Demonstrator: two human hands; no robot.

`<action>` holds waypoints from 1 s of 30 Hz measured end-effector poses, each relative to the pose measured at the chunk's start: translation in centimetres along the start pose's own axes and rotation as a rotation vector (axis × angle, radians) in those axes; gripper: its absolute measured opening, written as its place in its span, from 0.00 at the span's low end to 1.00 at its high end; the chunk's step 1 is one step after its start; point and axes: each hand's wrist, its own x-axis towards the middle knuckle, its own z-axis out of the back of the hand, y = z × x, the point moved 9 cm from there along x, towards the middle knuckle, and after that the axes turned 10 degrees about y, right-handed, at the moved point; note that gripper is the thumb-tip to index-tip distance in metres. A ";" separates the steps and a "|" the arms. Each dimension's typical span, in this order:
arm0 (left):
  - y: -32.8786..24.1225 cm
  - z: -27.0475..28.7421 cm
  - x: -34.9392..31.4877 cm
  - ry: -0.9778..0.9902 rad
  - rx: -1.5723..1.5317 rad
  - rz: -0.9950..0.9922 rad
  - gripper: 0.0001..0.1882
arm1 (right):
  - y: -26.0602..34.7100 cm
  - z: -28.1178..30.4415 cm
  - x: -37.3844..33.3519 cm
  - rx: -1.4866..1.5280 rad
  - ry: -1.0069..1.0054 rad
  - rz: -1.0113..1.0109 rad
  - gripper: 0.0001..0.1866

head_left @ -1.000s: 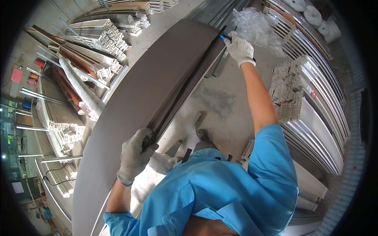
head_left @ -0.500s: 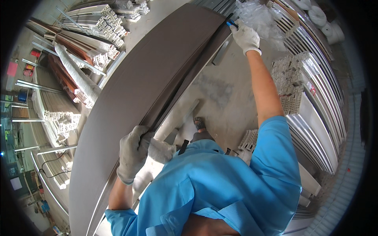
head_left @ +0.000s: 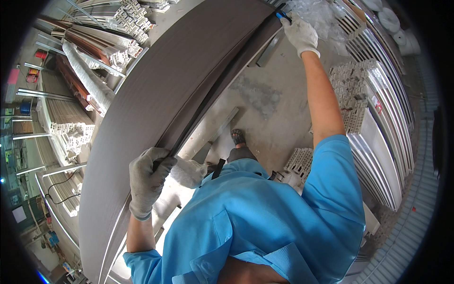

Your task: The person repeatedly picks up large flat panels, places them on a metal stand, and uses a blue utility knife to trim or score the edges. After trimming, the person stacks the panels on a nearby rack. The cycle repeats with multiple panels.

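A long dark brown panel (head_left: 189,71) runs diagonally from near left to far right, bent by the lens. Along its right edge lies a long dark strip (head_left: 202,105), with a narrow gap beside it. My left hand (head_left: 149,182), in a greyish-white glove, is closed round the strip's near part at the panel's edge. At the far end, my gloved right hand (head_left: 302,35) grips a small blue-and-black tool (head_left: 282,17), its tip against the panel edge. Its exact kind is too small to tell.
Stacked white hollow profiles (head_left: 350,90) stand on the right, beside crumpled clear plastic wrap (head_left: 314,19). More profiles (head_left: 71,137) lie on racks at the left, near a wrapped roll (head_left: 87,75). A grey bar (head_left: 222,125) rests on the concrete floor (head_left: 265,94) by my foot.
My left hand has shifted a little left and away from my body, still closed on the strip. My right hand has moved slightly farther out and right with the tool.
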 end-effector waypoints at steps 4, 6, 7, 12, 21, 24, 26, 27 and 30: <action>0.4 -0.4 -0.3 -0.012 0.015 0.059 0.07 | -0.1 0.1 0.0 0.030 0.001 0.008 0.23; 0.2 -0.3 -0.4 -0.027 0.088 0.058 0.06 | 0.0 0.2 -0.3 -0.005 0.016 0.006 0.23; -0.6 0.1 -0.5 -0.076 0.215 -0.010 0.06 | 0.1 0.3 -0.4 -0.023 0.022 0.004 0.23; -1.9 0.0 -0.2 -0.092 0.642 -0.163 0.06 | 1.1 1.0 -1.3 -0.069 0.014 0.024 0.23; -1.7 -0.4 0.3 0.039 0.694 -0.465 0.09 | 3.7 1.2 -1.8 -0.207 -0.050 0.039 0.15; -1.8 -0.2 0.2 0.010 0.701 -0.524 0.10 | 4.3 1.0 -2.6 -0.201 -0.035 0.010 0.17; -1.7 -0.2 0.2 0.007 0.685 -0.538 0.11 | 4.8 0.8 -3.3 -0.199 -0.017 -0.008 0.19; -1.7 -0.1 0.3 0.011 0.666 -0.544 0.11 | 5.0 0.8 -3.9 -0.196 -0.011 -0.018 0.19; -1.6 0.0 0.4 0.027 0.616 -0.553 0.10 | 6.7 0.9 -6.2 -0.184 -0.061 0.048 0.15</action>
